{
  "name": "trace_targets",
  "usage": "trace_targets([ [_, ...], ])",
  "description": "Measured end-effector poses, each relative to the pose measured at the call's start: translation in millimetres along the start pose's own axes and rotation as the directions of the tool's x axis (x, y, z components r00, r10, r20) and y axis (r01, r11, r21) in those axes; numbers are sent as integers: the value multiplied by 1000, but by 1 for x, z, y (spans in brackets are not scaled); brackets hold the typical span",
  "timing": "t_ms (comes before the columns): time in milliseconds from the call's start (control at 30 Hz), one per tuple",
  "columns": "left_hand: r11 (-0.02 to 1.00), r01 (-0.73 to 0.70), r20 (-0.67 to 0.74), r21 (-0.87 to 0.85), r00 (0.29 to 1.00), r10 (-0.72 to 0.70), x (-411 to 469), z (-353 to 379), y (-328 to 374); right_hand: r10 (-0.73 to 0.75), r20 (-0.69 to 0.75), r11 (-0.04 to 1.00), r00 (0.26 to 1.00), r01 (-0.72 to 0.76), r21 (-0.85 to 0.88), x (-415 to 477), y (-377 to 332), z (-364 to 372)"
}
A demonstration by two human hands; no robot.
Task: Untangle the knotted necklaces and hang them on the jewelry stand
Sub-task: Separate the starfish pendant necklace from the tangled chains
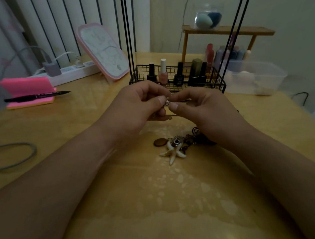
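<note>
necklace chain (pixel 167 102), fine and silvery, sits at the centre of the frame, pinched from both sides. your left hand (pixel 138 105) grips it between thumb and forefinger; your right hand (pixel 207 111) does likewise just beside it. keep the pinches close and tease the knot loose, never tug. the other necklaces (pixel 181 144) lie heaped on the table (pixel 121 197) below your right wrist.

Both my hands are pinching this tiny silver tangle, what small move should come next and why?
Probably tease the hands gently apart to loosen it: the left hand and right hand pinch the silver tangle from opposite sides, close together above the table.
</note>
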State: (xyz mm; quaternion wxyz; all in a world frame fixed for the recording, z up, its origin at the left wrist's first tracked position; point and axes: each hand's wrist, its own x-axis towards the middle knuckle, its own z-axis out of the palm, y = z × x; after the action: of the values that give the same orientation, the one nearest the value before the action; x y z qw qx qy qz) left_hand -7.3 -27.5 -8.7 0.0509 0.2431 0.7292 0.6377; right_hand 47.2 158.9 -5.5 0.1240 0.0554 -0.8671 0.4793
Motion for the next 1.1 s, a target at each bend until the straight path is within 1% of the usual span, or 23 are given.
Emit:
trace_targets([
  [100,971,-81,61,227,996,69,-2,-2,0,6,-26,998,1000,-8,-59,1,2,-2],
  [167,949,-110,84,296,992,89,-3,-3,0,4,-19,998,1000,-5,-64,1,3,-2],
  [233,944,-122,84,306,991,101,-2,-4,-1,20,-4,1000,1000,-20,-17,0,3,-2],
  [300,948,-136,84,289,990,117,-3,-5,-1,99,10,992,995,-99,74,0,4,-3],
  [400,947,-179,91,266,983,160,-5,-2,-1,221,96,932,970,-239,272,2,4,-4],
  [467,943,-206,100,262,978,185,-5,0,-2,260,141,892,955,-293,344,3,2,-4],
  [600,966,-191,139,176,976,167,-4,2,0,275,155,852,949,-315,418,4,-1,-4],
  [667,980,-152,125,131,983,136,-3,2,0,271,163,831,949,-316,458,4,-2,-3],
  [800,994,-13,120,-104,992,25,2,-1,-1,230,259,766,938,-338,546,3,-6,-5],
  [867,981,46,145,-190,989,-18,3,-2,-1,205,284,768,937,-334,546,2,-7,-6],
  [967,959,107,177,-264,982,-61,3,-1,1,193,284,802,939,-317,506,2,-7,-8],
  [1033,955,134,186,-263,979,-86,2,0,2,189,268,823,945,-301,482,2,-5,-8],
  [1100,961,165,220,-221,969,-115,2,-1,2,179,249,833,952,-282,476,1,-5,-9],
])
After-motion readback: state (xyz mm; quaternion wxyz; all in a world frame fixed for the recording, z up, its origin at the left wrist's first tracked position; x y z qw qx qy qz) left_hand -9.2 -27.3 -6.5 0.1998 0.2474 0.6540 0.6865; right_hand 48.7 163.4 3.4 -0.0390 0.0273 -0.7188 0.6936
